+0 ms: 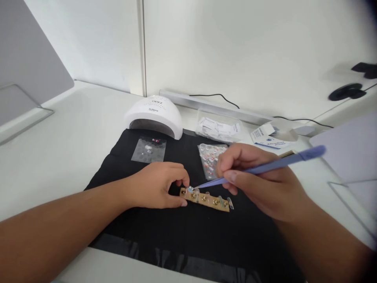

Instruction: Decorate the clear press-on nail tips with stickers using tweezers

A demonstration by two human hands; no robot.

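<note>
Left hand (156, 184) pinching wooden strip (206, 199); right hand (259, 181) gripping purple tweezers (265, 167), tip at strip

A white desk (76, 129) stands against pale partition walls (235, 51), with a grey panel (26, 59) to the desk's left, another (350, 153) to its right, and black cables (224, 97) along its back edge, all evenly lit.

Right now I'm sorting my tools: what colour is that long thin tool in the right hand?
Lavender-blue long thin tool, clearest in the head view.
</note>
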